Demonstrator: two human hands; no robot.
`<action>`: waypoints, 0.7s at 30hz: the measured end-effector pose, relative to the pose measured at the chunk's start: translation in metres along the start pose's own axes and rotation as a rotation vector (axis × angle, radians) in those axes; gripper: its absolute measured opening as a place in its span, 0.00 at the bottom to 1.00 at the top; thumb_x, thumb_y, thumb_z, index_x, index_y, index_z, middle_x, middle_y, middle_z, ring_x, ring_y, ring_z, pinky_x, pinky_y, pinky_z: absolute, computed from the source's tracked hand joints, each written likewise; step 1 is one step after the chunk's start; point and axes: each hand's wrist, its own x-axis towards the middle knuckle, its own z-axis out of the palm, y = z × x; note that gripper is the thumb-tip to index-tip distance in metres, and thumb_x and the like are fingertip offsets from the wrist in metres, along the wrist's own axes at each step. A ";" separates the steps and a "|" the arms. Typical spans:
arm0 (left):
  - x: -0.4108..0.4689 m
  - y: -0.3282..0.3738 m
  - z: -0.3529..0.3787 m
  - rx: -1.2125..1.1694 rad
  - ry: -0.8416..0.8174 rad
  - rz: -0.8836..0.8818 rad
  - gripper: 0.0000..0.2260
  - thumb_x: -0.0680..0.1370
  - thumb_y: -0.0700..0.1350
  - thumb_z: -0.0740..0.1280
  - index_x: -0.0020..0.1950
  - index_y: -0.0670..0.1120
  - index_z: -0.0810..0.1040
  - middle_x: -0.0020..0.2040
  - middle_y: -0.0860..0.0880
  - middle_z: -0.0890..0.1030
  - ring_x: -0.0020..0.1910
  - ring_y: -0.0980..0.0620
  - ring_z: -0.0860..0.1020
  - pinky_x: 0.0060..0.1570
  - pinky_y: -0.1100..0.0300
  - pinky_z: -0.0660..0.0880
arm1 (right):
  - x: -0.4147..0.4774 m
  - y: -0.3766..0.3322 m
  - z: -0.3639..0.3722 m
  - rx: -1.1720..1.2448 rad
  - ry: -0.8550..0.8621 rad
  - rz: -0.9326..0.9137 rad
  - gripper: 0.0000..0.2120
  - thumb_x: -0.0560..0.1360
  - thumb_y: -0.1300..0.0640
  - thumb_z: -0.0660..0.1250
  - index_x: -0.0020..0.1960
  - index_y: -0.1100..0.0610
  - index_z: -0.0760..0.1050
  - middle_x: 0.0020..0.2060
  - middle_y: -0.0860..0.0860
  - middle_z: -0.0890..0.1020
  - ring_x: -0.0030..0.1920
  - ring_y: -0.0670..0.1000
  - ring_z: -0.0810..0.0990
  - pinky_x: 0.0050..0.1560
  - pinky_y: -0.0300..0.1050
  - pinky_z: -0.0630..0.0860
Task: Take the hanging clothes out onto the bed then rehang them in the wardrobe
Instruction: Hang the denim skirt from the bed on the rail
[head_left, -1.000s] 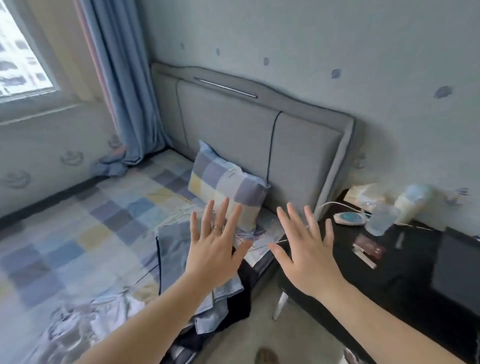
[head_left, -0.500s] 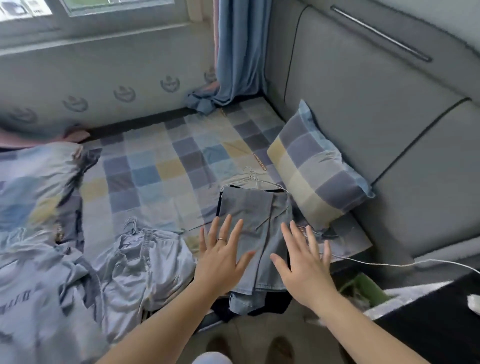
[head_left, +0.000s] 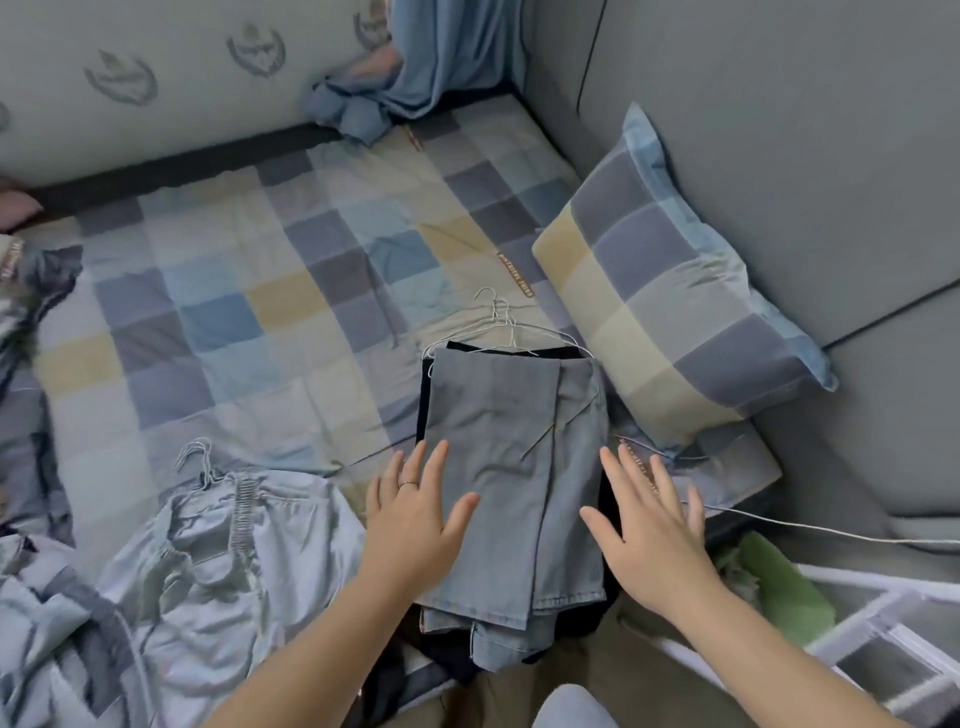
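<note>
**Denim stack on bed, both hands spread beside it**

Folded grey-blue denim pile (head_left: 498, 467) lies flat at the bed's near edge. Thin wire hangers (head_left: 506, 332) poke out at its far end, and a dark garment edge shows beneath. Left hand (head_left: 415, 514) and right hand (head_left: 649, 530) are flat with fingers straight and fanned, one at each side of the pile; contact is unclear, possibly hovering. A shiny, pale, crumpled garment (head_left: 218, 545) lies to the left. Checked sheet (head_left: 260, 312); matching plump pillow (head_left: 675, 312) leans against the padded grey headboard (head_left: 779, 130).
</note>
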 end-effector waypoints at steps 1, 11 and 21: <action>0.011 -0.005 0.006 -0.011 -0.004 -0.013 0.33 0.79 0.68 0.48 0.81 0.56 0.49 0.82 0.53 0.53 0.80 0.49 0.46 0.77 0.46 0.48 | 0.013 0.003 0.006 -0.004 -0.014 0.011 0.32 0.78 0.33 0.43 0.77 0.40 0.35 0.78 0.41 0.39 0.78 0.50 0.36 0.74 0.59 0.38; 0.160 -0.042 0.095 -0.126 -0.085 -0.138 0.31 0.82 0.60 0.57 0.81 0.50 0.55 0.80 0.48 0.58 0.78 0.46 0.56 0.75 0.48 0.57 | 0.209 0.042 0.080 0.057 -0.140 0.181 0.32 0.80 0.35 0.49 0.79 0.42 0.43 0.80 0.43 0.47 0.79 0.52 0.45 0.74 0.62 0.47; 0.330 -0.072 0.173 -0.191 0.008 -0.246 0.33 0.81 0.55 0.62 0.81 0.45 0.54 0.80 0.43 0.58 0.78 0.42 0.58 0.76 0.49 0.56 | 0.414 0.080 0.134 0.162 -0.104 0.293 0.33 0.79 0.38 0.54 0.79 0.47 0.49 0.79 0.49 0.54 0.77 0.57 0.54 0.71 0.63 0.54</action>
